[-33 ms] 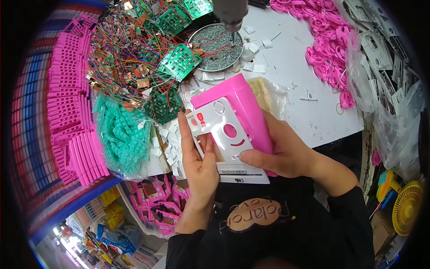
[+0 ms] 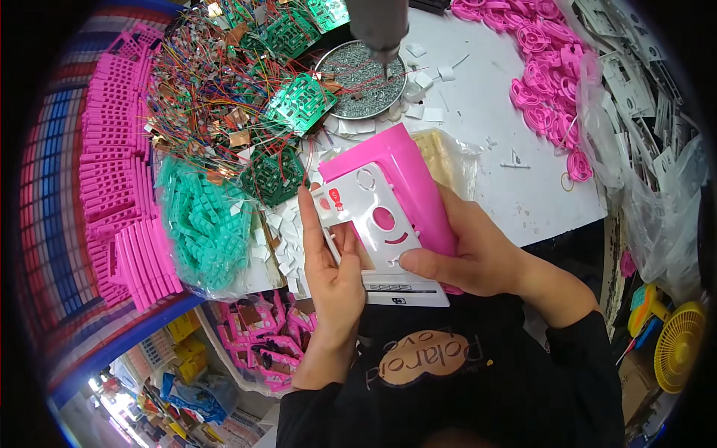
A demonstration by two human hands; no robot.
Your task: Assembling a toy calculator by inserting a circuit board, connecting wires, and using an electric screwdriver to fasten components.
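While my right hand [image 2: 478, 250] grips a pink plastic shell [image 2: 418, 187] from 4 o'clock, thumb pressed on a printed white faceplate [image 2: 362, 205], my left hand [image 2: 336, 287] cradles the faceplate's edge from 8 o'clock, some fingers showing at its cut-out window. Both pieces sit in my grasp at mid-view, over the near edge of the white worktable [image 2: 538, 201]; a white strip [image 2: 429, 299] lies at their 6 o'clock, and whether it joins the faceplate I cannot tell. Shell and faceplate are together but askew, so I judge the pairing part-done: brought face to face, not squared up, with no fastening to be seen. The shell's inside is hidden.

Near my left forearm, pink assemblies [image 2: 280, 345] are heaped between 7 and 8 o'clock, with bagged teal parts [image 2: 202, 231] at 9. Wired green circuit boards [image 2: 302, 103] lie loose toward 11. At 12, a round dish [image 2: 362, 117] holds small grey pieces, likely screws, beneath a grey driver [image 2: 377, 26] that stands apart from my work. Farther out, pink ring-shaped parts [image 2: 534, 41] spread at 1 o'clock, white panels [image 2: 627, 86] at 2.
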